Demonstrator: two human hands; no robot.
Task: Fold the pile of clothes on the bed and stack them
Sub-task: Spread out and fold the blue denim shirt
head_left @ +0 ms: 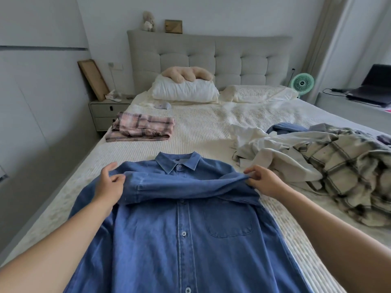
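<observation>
Here both hands, left hand (110,183) and right hand (261,180), pinch the denim shirt's (184,229) sleeve (190,188) laid across its chest. Uneven tension could skew the fold. The unfolded pile (313,163) waits at two o'clock.

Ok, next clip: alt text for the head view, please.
Two hands, left hand and right hand, pinch a sleeve across a blue denim shirt lying on a bed. A folded pink plaid garment lies behind, unfolded clothes to the right.

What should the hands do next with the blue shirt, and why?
Probably lay the sleeve flat across the chest and let go. Both the left hand and right hand pinch it, lifted across the blue shirt, which lies face up and buttoned on the bed, so this fold looks unfinished.
</observation>
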